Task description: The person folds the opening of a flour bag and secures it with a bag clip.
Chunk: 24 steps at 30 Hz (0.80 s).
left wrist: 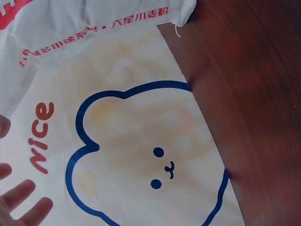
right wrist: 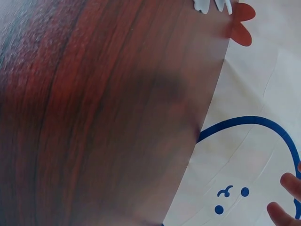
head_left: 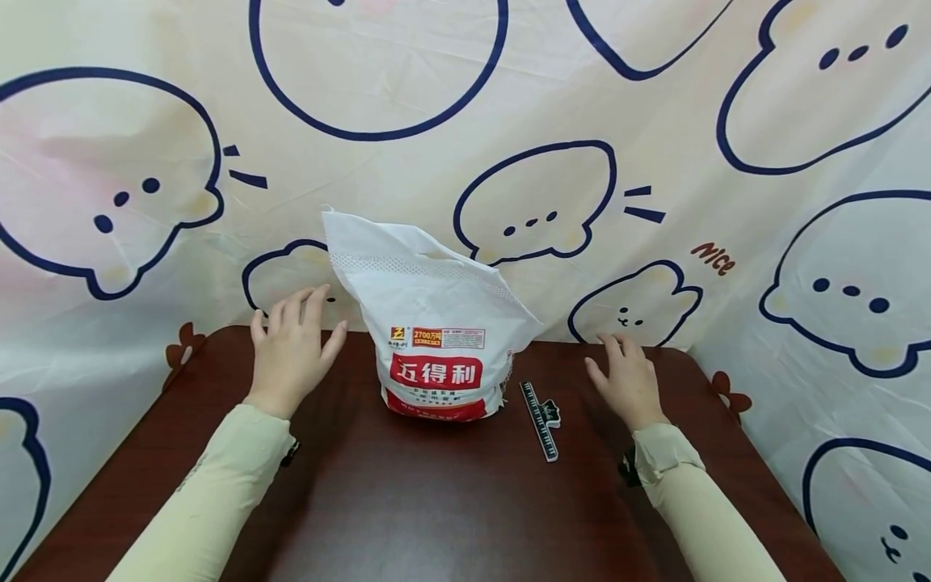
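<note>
A white flour bag (head_left: 436,323) with red printing stands upright on the dark wooden table, its top edge slanting down to the right. To its right lies a clip (head_left: 541,422) with a long bar in a piano-key pattern. My left hand (head_left: 291,347) is held to the left of the bag, apart from it, fingers spread and holding nothing. On the other side my right hand (head_left: 629,380) hovers right of the clip, fingers extended and nothing in them. In the left wrist view, part of the bag (left wrist: 94,23) shows above the fingertips.
The brown table (head_left: 422,517) reaches back to a cream cloth backdrop (head_left: 393,178) with blue-outlined cartoon figures. The cloth hangs close behind the bag and along both sides of the table.
</note>
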Tool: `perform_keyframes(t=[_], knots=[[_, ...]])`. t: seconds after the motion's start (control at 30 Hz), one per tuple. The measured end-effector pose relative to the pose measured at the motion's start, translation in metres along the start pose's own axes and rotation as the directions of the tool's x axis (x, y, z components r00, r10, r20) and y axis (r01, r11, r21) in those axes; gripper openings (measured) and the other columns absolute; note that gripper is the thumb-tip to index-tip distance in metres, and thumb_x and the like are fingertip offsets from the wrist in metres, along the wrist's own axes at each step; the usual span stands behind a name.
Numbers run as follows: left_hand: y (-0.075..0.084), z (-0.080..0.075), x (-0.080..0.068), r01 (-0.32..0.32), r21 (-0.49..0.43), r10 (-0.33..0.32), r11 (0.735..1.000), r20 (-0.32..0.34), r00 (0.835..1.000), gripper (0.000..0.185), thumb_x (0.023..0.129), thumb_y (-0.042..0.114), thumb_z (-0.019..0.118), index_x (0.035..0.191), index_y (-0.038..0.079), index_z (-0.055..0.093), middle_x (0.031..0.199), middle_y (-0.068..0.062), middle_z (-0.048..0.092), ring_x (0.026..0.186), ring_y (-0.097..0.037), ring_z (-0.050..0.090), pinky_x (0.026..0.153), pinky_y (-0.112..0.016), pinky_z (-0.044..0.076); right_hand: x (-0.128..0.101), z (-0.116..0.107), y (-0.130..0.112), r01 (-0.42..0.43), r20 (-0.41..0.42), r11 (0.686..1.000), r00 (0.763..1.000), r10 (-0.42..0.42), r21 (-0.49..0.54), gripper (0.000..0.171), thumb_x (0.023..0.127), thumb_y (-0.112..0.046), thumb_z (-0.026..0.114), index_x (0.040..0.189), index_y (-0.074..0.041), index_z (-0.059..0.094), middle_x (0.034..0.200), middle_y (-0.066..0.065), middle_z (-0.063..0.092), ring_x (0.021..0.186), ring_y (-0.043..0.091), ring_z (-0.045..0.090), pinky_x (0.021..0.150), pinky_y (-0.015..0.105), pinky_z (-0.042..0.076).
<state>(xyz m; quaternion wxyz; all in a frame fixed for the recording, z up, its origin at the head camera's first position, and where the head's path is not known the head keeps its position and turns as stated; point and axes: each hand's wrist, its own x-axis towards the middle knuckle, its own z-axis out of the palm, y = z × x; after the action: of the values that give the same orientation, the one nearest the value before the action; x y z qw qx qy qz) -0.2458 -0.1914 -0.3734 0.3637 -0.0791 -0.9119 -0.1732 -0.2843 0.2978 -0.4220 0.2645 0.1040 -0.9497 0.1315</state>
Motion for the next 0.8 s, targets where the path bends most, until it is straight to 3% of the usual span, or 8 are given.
perform_keyframes(t=[0.3, 0.8], knots=[[0.012, -0.008, 0.006, -0.077, -0.021, 0.074, 0.997, -0.099, 0.992, 0.049, 0.094, 0.024, 0.066, 0.136, 0.003, 0.051, 0.131, -0.025, 0.055, 0.117, -0.049, 0.051, 0.102, -0.071, 0.032, 0.001, -0.004, -0.006, 0.046, -0.032, 0.999, 0.998, -0.046, 0.008, 0.049, 0.095, -0.026, 0.070, 0.135, 0.000, 0.058, 0.128, 0.025, 0.057, 0.113, 0.046, 0.057, 0.090, 0.067, 0.046], [0.035, -0.020, 0.014, -0.168, -0.025, 0.163, 0.986, -0.135, 0.977, 0.049, 0.094, 0.025, 0.066, 0.135, 0.003, 0.050, 0.134, -0.025, 0.053, 0.119, -0.047, 0.052, 0.100, -0.069, 0.038, 0.001, -0.004, -0.015, 0.098, -0.090, 0.994, 0.992, -0.093, 0.057, 0.047, 0.094, -0.024, 0.071, 0.131, 0.002, 0.059, 0.121, 0.024, 0.058, 0.107, 0.044, 0.059, 0.086, 0.063, 0.049]])
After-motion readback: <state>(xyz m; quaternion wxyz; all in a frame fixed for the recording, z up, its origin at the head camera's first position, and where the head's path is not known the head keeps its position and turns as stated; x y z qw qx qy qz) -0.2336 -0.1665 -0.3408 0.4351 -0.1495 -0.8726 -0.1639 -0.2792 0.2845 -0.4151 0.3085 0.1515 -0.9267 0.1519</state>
